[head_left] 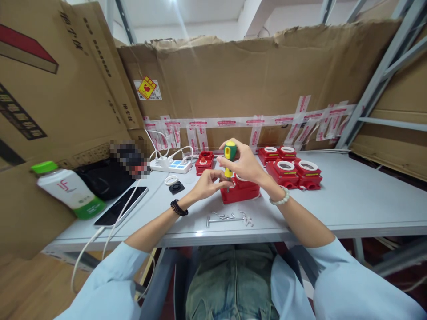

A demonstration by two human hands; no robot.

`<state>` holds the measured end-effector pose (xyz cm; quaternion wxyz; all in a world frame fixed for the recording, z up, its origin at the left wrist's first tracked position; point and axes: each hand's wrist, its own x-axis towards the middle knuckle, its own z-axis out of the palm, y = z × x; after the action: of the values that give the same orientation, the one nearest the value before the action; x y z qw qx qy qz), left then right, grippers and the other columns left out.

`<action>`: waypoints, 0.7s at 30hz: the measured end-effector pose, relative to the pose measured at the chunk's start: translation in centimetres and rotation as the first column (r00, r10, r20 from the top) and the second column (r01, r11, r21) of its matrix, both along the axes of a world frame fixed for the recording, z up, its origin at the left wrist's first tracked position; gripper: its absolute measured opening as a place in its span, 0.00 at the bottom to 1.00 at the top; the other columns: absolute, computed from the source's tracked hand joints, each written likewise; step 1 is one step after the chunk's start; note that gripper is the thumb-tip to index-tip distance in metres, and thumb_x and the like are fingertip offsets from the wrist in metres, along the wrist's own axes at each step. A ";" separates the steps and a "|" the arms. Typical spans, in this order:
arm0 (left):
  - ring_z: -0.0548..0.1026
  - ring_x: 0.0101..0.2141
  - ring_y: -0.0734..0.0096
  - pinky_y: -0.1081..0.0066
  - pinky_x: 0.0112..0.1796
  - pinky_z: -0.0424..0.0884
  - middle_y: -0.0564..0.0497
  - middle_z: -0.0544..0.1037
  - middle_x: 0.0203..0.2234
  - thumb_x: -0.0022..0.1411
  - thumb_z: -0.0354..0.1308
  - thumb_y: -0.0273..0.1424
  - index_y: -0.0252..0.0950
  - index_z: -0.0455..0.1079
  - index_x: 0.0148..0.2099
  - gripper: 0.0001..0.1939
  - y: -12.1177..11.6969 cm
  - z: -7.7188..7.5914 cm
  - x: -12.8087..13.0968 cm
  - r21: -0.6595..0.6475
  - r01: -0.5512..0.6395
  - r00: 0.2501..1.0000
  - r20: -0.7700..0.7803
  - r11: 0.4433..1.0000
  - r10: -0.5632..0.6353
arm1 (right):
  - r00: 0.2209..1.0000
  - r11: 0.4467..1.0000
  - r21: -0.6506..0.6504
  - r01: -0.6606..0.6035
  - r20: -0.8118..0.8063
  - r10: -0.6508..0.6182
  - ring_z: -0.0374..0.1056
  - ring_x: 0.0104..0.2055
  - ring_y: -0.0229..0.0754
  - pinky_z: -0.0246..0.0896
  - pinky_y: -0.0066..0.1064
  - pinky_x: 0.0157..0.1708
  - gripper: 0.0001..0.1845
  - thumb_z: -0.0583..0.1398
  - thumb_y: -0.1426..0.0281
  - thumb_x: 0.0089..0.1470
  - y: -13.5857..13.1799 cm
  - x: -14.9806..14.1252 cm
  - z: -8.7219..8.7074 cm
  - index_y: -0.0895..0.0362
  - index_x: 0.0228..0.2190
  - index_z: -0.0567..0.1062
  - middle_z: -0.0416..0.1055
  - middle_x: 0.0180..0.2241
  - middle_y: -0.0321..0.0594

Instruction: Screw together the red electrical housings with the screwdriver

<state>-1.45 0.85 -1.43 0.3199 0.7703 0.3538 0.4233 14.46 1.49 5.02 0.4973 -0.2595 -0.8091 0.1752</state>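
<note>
My right hand [245,161] is closed around a green and yellow screwdriver [230,153], held upright with its tip pointing down at a red housing [240,195]. Low on the same tool, my left hand [210,183] pinches near the shaft, just above the housing's left side; whether it grips the shaft or a screw I cannot tell. A white ring on top of the housing is partly covered by my right hand. In front of it on the table lie several loose screws [227,216] and a metal T-shaped tool [222,221].
Several red housings with white rings [293,171] stand to the right. Behind my left hand are another red housing [204,162], a white ring [171,180] and a black square part [176,187]. A power strip [171,166], phone [122,206] and bottle [68,189] sit left.
</note>
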 end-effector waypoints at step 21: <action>0.66 0.26 0.75 0.73 0.28 0.57 0.50 0.76 0.26 0.59 0.61 0.40 0.32 0.71 0.31 0.15 -0.2 0.2 -0.1 0.087 -0.002 0.999 -0.034 0.996 0.005 | 0.998 0.997 -0.076 -0.002 -0.057 -0.002 0.64 0.29 0.36 0.60 0.29 0.31 0.16 0.63 0.62 0.49 -0.4 0.0 0.2 0.56 0.38 0.68 0.67 0.28 0.33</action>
<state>-1.50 0.67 -1.21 0.2791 0.7900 0.3417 0.4256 14.48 1.12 5.26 0.5100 -0.2731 -0.7873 0.2133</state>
